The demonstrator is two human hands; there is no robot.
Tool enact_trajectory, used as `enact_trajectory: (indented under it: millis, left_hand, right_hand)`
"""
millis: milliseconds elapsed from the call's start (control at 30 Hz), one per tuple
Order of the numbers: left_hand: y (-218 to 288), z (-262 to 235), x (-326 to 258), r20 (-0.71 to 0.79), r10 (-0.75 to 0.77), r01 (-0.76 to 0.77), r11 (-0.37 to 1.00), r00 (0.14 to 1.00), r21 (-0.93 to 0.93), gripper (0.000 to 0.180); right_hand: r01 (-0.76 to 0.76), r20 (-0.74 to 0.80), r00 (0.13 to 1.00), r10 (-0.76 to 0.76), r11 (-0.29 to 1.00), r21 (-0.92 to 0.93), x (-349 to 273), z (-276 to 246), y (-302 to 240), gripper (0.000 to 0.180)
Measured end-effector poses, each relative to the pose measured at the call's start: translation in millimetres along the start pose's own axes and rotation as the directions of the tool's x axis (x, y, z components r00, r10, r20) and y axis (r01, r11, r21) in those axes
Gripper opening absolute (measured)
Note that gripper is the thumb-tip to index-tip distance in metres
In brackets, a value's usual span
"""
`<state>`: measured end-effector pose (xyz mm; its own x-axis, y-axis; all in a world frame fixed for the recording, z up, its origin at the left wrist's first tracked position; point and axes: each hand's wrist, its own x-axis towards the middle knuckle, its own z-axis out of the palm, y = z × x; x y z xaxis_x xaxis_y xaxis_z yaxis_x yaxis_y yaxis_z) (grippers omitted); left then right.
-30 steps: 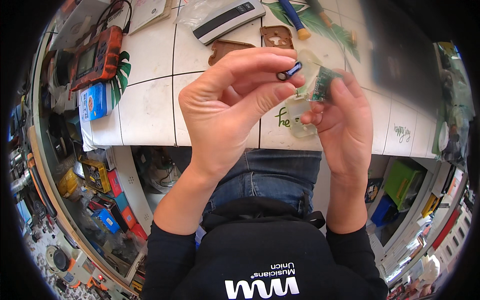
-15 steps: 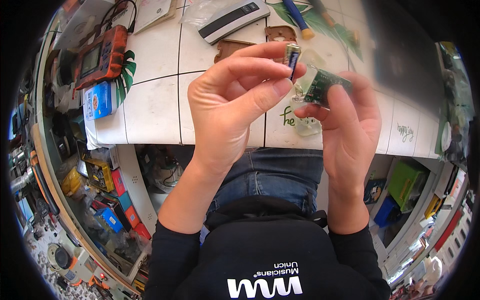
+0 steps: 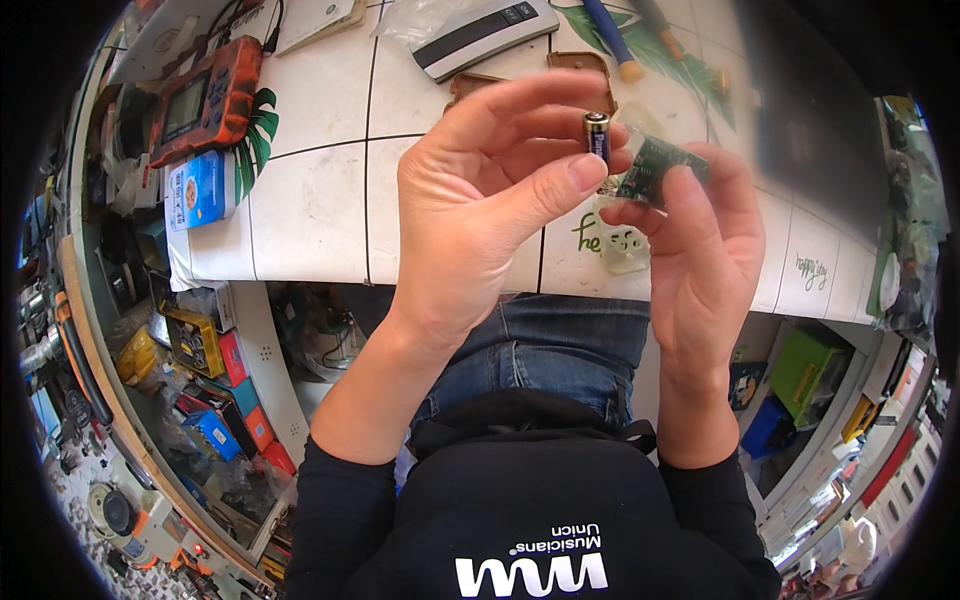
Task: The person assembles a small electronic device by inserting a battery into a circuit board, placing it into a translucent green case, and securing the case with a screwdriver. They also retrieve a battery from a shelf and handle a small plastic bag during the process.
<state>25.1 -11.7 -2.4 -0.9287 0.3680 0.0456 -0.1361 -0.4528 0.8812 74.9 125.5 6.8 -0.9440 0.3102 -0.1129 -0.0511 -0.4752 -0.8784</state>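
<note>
Between thumb and fingers, my left hand [image 3: 490, 170] pinches a small cylindrical battery [image 3: 597, 136], dark blue with a gold end, held upright. To its right, my right hand [image 3: 705, 225] grips a green circuit board [image 3: 652, 168] by its edges, thumb across its face. Metal contacts at the board's left edge are partly hidden behind my left fingertips. Whether the battery touches the board, I cannot tell. Behind my left fingers lie brown plastic casing pieces [image 3: 583, 66], partly covered. Under my hands rests a clear plastic piece [image 3: 628, 250] on the table.
On the white tiled-pattern table [image 3: 310, 210] lie a black-and-silver remote-like device [image 3: 485, 38], a blue-handled tool [image 3: 612, 38], an orange-and-black handheld instrument [image 3: 208, 105] and a blue box [image 3: 198, 192]. A dark blurred object [image 3: 825, 110] stands at right. Cluttered shelves flank the table.
My left hand has shifted slightly right, bringing the battery closer to the circuit board and turning it more upright. The right hand stays nearly in place, still holding the board.
</note>
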Motion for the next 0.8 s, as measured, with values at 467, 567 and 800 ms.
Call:
enact_trajectory:
  millis: [467, 567, 800]
  left_hand:
    - [1.0, 3.5, -0.5, -0.043, -0.051, 0.05, 0.998, 0.998, -0.029, 0.049]
    - [2.4, 4.9, -0.9, -0.03, 0.008, -0.007, 0.999, 1.0, 0.04, 0.051]
    - [2.6, 7.7, -2.3, -0.027, 0.041, -0.039, 0.997, 0.999, 0.06, 0.051]
  right_hand:
    - [0.069, 0.043, 0.997, -0.066, 0.995, -0.076, -0.2, -2.0, 1.9, 0.023]
    - [0.098, 0.056, 0.994, -0.095, 0.993, -0.061, 0.3, -5.8, 5.4, 0.024]
    - [0.121, 0.075, 0.99, -0.116, 0.991, -0.064, -0.3, -8.6, 6.0, 0.025]
